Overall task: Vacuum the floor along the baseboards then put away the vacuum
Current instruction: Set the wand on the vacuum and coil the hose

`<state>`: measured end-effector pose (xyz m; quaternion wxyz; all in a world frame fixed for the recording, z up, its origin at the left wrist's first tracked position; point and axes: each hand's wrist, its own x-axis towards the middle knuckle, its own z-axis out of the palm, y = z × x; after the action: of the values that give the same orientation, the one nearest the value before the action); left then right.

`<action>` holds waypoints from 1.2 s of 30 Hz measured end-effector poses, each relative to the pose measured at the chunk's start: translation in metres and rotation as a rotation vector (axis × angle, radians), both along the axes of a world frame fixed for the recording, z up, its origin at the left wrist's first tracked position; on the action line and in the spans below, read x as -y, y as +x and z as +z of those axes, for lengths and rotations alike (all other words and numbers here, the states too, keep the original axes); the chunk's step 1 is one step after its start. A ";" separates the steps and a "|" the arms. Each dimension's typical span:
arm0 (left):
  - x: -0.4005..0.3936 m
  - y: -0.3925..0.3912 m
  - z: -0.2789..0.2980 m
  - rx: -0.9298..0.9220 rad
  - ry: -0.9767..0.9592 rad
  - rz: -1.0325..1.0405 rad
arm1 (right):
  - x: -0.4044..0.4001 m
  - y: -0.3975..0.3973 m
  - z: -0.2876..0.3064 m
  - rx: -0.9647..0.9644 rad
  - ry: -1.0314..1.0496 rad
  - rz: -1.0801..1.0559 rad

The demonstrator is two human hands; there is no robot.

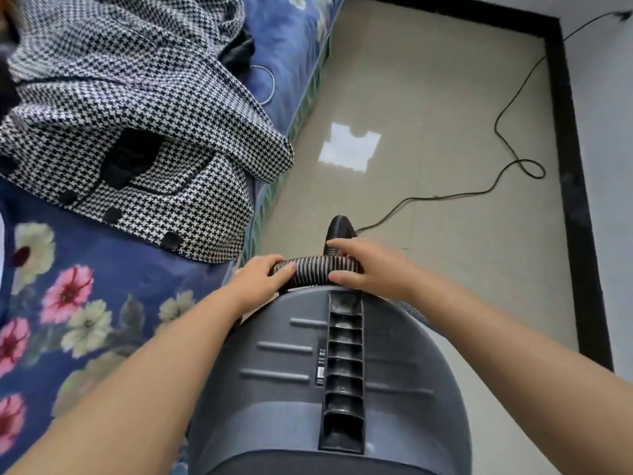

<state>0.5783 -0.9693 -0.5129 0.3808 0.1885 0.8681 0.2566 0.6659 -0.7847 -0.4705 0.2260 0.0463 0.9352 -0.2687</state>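
A grey canister vacuum (284, 378) fills the lower middle of the head view, close below me. Its black ribbed hose (313, 269) lies across the canister's far end and bends away toward the floor. My left hand (262, 279) grips the hose at its left part, fingers curled over it. My right hand (363, 265) holds the hose at its right part, thumb below and fingers over the top. The vacuum's black power cord (507, 132) snakes over the beige floor (428, 97) to the right wall. A black baseboard (570, 173) runs along the right wall and the far wall.
A bed with a blue floral sheet (102, 303) stands at the left, its edge close to the vacuum. A black-and-white houndstooth coat (120, 97) lies on it. A bright patch of light (349, 147) falls on the floor ahead.
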 end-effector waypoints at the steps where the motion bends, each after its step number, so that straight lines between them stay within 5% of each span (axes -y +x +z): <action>1: 0.004 -0.002 -0.006 0.004 -0.034 0.000 | -0.008 0.010 -0.003 -0.011 0.006 -0.050; 8: 0.004 -0.012 -0.004 0.001 -0.218 -0.154 | -0.014 0.028 -0.007 0.146 -0.027 -0.172; 14: -0.042 0.022 0.022 -0.136 -0.190 -0.313 | -0.004 0.009 -0.006 0.386 0.214 -0.125; 22: -0.039 0.003 0.007 0.023 -0.367 -0.448 | -0.002 -0.008 -0.027 0.578 0.215 -0.047; 32: -0.046 -0.003 -0.002 0.039 -0.454 -0.553 | -0.005 0.001 -0.047 0.514 0.143 -0.130; 36: -0.047 0.011 0.017 -0.181 -0.345 -0.474 | -0.006 0.031 -0.020 0.336 -0.003 -0.332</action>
<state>0.5889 -0.9220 -0.4962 0.3778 0.3404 0.8610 -0.0085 0.6969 -0.7783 -0.4904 0.3312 0.2432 0.8636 -0.2921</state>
